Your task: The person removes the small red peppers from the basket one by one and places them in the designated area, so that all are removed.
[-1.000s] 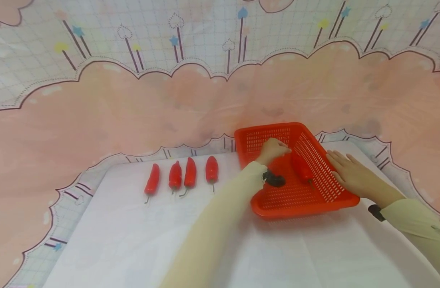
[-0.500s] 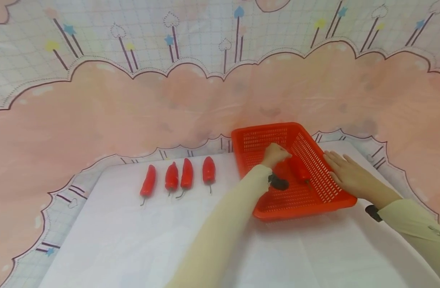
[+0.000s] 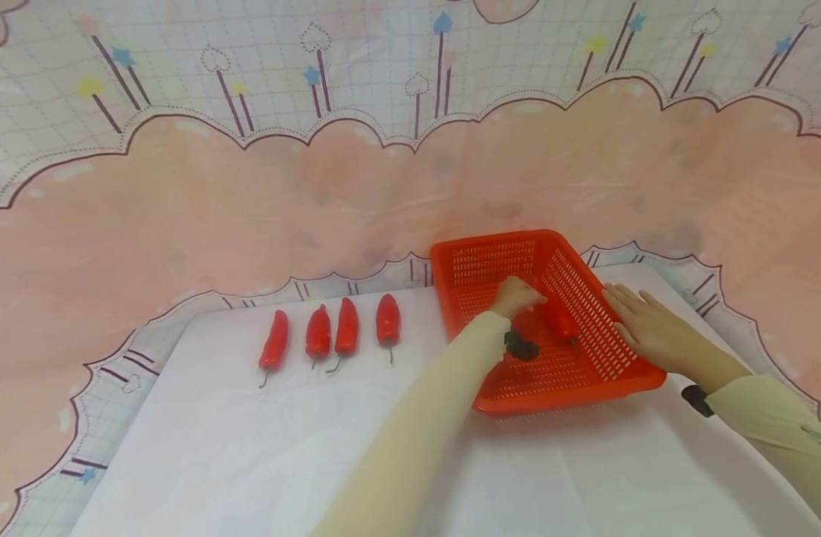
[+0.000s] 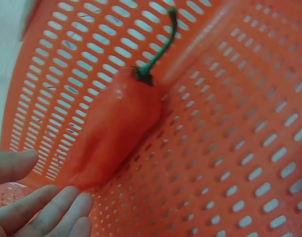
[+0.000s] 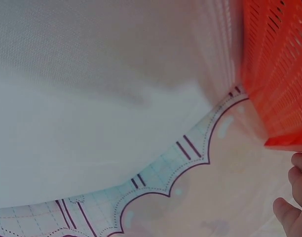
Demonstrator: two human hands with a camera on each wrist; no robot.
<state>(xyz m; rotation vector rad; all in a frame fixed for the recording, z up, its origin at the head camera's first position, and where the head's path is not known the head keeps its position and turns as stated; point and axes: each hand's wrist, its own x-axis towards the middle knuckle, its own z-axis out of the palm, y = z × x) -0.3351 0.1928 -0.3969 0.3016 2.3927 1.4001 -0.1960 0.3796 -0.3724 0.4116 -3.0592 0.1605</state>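
In the head view, a red plastic basket (image 3: 544,395) with slotted walls stands at the right of the table. One red chili pepper (image 4: 116,123) lies inside it along the wall, green stem uppermost in the left wrist view. My left hand (image 3: 516,296) is inside the basket beside that pepper's far end. Its thumb and fingers (image 4: 52,210) are parted with nothing between them; whether a fingertip touches the pepper I cannot tell. My right hand (image 3: 652,328) rests with straight fingers on the basket's right rim. Several more red chili peppers (image 3: 274,343) lie in a row left of the basket.
A white cloth covers the table (image 3: 262,455). Behind it hangs a pink and white patterned curtain (image 3: 303,194), close to the basket's far side. My left forearm crosses the table between the pepper row and the basket.
My left hand has shifted slightly right and toward me inside the basket. The basket pepper and the right hand look unmoved. The head view has turned a little, sliding everything slightly left.
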